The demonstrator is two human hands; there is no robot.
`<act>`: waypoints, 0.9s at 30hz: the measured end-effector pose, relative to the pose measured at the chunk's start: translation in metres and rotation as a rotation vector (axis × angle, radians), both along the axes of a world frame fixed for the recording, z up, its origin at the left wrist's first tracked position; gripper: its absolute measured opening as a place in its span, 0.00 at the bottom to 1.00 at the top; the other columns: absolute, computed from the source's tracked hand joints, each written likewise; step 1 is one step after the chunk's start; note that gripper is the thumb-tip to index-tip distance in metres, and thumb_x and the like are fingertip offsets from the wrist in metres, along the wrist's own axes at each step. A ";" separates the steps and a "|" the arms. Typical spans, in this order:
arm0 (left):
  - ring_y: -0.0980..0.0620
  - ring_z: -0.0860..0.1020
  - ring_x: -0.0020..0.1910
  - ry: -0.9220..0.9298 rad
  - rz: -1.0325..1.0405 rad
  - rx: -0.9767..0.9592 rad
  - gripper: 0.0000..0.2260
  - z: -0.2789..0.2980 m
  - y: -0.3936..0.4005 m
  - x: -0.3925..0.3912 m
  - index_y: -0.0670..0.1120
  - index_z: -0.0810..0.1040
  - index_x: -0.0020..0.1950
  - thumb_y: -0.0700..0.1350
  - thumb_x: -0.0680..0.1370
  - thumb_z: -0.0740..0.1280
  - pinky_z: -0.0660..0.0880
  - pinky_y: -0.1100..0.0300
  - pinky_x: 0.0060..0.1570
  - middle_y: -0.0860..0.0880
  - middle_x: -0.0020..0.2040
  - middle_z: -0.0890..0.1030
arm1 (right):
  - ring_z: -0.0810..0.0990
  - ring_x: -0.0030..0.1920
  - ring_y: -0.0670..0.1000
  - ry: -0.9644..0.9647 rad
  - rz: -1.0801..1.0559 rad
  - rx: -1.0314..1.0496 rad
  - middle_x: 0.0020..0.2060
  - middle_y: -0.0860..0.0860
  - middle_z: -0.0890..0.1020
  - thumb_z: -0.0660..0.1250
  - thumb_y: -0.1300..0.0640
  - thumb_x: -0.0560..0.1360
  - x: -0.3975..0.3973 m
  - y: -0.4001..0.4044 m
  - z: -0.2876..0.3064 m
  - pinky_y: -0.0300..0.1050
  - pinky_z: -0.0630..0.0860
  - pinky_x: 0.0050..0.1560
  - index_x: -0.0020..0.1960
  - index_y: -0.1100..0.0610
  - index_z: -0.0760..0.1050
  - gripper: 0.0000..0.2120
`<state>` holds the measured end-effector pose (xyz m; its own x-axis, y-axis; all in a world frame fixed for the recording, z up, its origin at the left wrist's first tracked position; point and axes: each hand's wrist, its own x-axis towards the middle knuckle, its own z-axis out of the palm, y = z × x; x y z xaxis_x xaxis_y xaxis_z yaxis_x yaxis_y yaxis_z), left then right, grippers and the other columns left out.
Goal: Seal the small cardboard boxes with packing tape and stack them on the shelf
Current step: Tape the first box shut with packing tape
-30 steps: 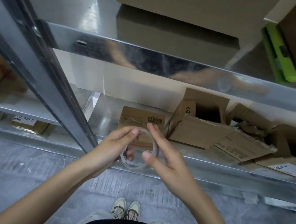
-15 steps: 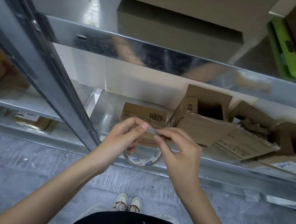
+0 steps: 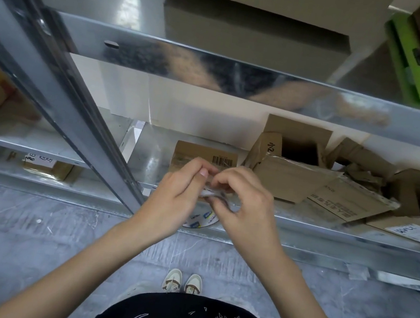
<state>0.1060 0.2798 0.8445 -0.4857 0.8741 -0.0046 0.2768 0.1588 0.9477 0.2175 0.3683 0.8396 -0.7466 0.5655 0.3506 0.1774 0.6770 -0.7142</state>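
Before lower shelf [image 3: 329,228]: two hands, left [image 3: 174,197], right [image 3: 246,210], together pinching one tape roll [image 3: 201,218].

— Where does the view sit?

— On the person's head, looking forward and steeply down: the shoes [image 3: 183,281] stand near the bottom, right under the lens, on the grey floor [image 3: 13,246].

— And what does it face?

— A metal shelf rack [image 3: 242,79], close up. The upper beam crosses the whole width, the lower shelf lies just beyond the left hand [image 3: 173,202] and the right hand [image 3: 245,213], which meet at mid-frame, an arm's reach away.

— Any distortion?

— Wide-angle: the upright post [image 3: 58,87] slants and the edges bow.

— A second view to compare?

— No, just this one, so nothing is shared.
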 end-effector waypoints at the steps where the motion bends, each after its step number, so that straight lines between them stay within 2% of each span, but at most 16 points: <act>1: 0.59 0.78 0.43 0.029 0.010 -0.005 0.11 0.000 0.000 0.000 0.48 0.75 0.50 0.42 0.82 0.54 0.71 0.67 0.43 0.58 0.41 0.80 | 0.73 0.43 0.45 -0.011 0.010 0.010 0.40 0.46 0.76 0.70 0.71 0.64 -0.001 -0.001 0.001 0.32 0.69 0.46 0.41 0.61 0.76 0.09; 4: 0.49 0.74 0.35 0.049 0.063 -0.021 0.10 0.001 0.002 -0.002 0.51 0.72 0.51 0.38 0.81 0.54 0.71 0.56 0.37 0.42 0.39 0.78 | 0.72 0.41 0.43 -0.026 0.012 -0.013 0.38 0.45 0.74 0.72 0.72 0.65 -0.002 0.000 0.003 0.30 0.68 0.44 0.39 0.60 0.75 0.10; 5: 0.47 0.72 0.33 0.057 0.062 -0.026 0.11 0.002 0.003 -0.003 0.53 0.70 0.50 0.37 0.81 0.55 0.69 0.56 0.34 0.37 0.37 0.76 | 0.71 0.40 0.42 -0.028 0.007 -0.023 0.37 0.45 0.74 0.72 0.72 0.65 -0.001 0.001 0.004 0.30 0.68 0.43 0.39 0.60 0.75 0.10; 7: 0.50 0.67 0.28 0.076 0.040 -0.032 0.12 0.003 0.003 -0.005 0.55 0.68 0.48 0.37 0.81 0.55 0.65 0.59 0.30 0.35 0.34 0.72 | 0.71 0.39 0.42 -0.024 -0.002 -0.026 0.35 0.46 0.74 0.73 0.72 0.65 0.001 0.003 0.002 0.31 0.68 0.41 0.37 0.60 0.75 0.10; 9: 0.55 0.64 0.26 0.081 0.020 -0.035 0.12 0.003 0.004 -0.005 0.56 0.67 0.48 0.37 0.81 0.56 0.62 0.63 0.28 0.39 0.30 0.69 | 0.72 0.38 0.43 -0.012 -0.014 0.006 0.34 0.48 0.76 0.73 0.71 0.65 0.003 0.003 -0.001 0.34 0.70 0.39 0.36 0.61 0.75 0.10; 11: 0.57 0.63 0.25 0.081 0.005 -0.042 0.10 0.003 0.005 -0.005 0.53 0.68 0.49 0.37 0.81 0.56 0.61 0.66 0.26 0.47 0.27 0.66 | 0.72 0.39 0.45 -0.004 -0.023 0.060 0.34 0.49 0.76 0.72 0.71 0.66 0.004 0.001 -0.003 0.35 0.70 0.40 0.36 0.61 0.75 0.09; 14: 0.58 0.67 0.25 0.097 -0.010 -0.055 0.07 0.004 0.007 -0.007 0.48 0.68 0.51 0.36 0.80 0.56 0.62 0.69 0.26 0.54 0.27 0.69 | 0.73 0.42 0.48 0.016 0.010 0.107 0.38 0.51 0.77 0.72 0.69 0.69 0.004 -0.003 -0.001 0.36 0.70 0.45 0.40 0.62 0.76 0.06; 16: 0.60 0.70 0.26 0.121 -0.059 -0.065 0.06 0.006 0.008 -0.007 0.46 0.67 0.51 0.36 0.80 0.56 0.63 0.70 0.27 0.53 0.30 0.72 | 0.75 0.45 0.50 0.018 0.042 0.101 0.41 0.52 0.78 0.71 0.68 0.70 0.003 -0.005 0.000 0.38 0.71 0.48 0.42 0.63 0.77 0.04; 19: 0.61 0.70 0.26 0.123 -0.081 -0.076 0.06 0.004 0.010 -0.006 0.46 0.67 0.50 0.35 0.80 0.56 0.63 0.70 0.27 0.53 0.31 0.72 | 0.75 0.44 0.49 0.009 0.040 0.066 0.41 0.51 0.79 0.71 0.67 0.70 0.004 -0.005 0.000 0.40 0.72 0.47 0.41 0.62 0.77 0.03; 22: 0.59 0.69 0.26 0.087 -0.056 -0.073 0.08 0.001 0.013 -0.005 0.50 0.68 0.49 0.36 0.80 0.57 0.64 0.69 0.28 0.53 0.30 0.73 | 0.74 0.43 0.48 0.036 0.000 0.054 0.38 0.50 0.78 0.71 0.67 0.70 0.006 -0.005 0.000 0.37 0.72 0.45 0.39 0.62 0.77 0.04; 27: 0.62 0.72 0.28 0.101 -0.063 -0.091 0.07 0.000 0.019 -0.004 0.49 0.68 0.51 0.37 0.80 0.57 0.64 0.70 0.28 0.54 0.33 0.74 | 0.73 0.42 0.46 0.042 -0.014 0.069 0.37 0.51 0.78 0.69 0.68 0.70 0.008 -0.002 0.001 0.31 0.67 0.45 0.38 0.62 0.76 0.04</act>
